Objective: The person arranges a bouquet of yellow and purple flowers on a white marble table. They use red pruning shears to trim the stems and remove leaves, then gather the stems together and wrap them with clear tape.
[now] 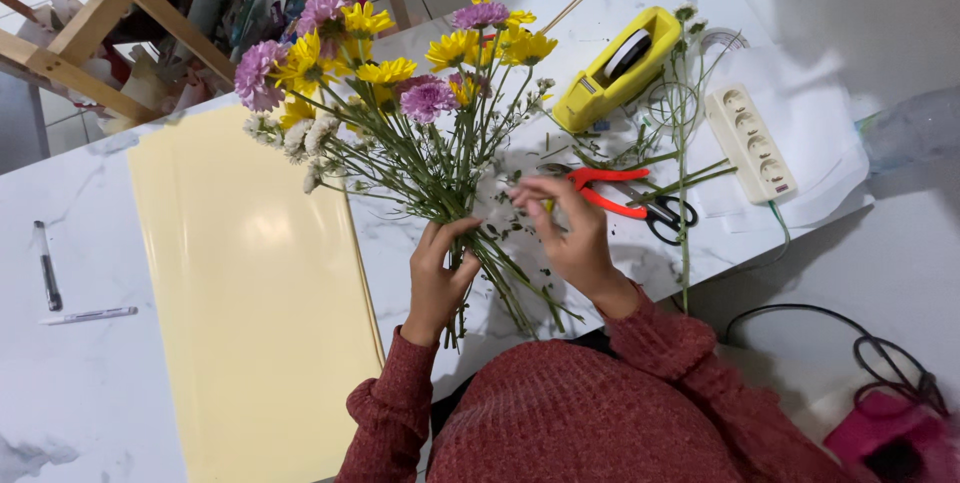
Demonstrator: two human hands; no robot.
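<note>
My left hand [438, 278] grips the gathered green stems of a bouquet [400, 103] of yellow, purple and small white flowers, held above the white marble table [90, 383]. My right hand [567, 228] hovers just right of the stems with its fingers pinched near a thin stem at the bunch's edge; whether it holds anything I cannot tell. Red-handled pruning shears [625, 201] lie just beyond my right hand.
A pale yellow wrapping sheet [250, 303] lies left of the bouquet. A yellow tape dispenser [618, 68], a white power strip [752, 141], loose stems [682, 143], and two pens [48, 268] sit on the table. Wooden frame [90, 13] at top left. Pink object [890, 433] bottom right.
</note>
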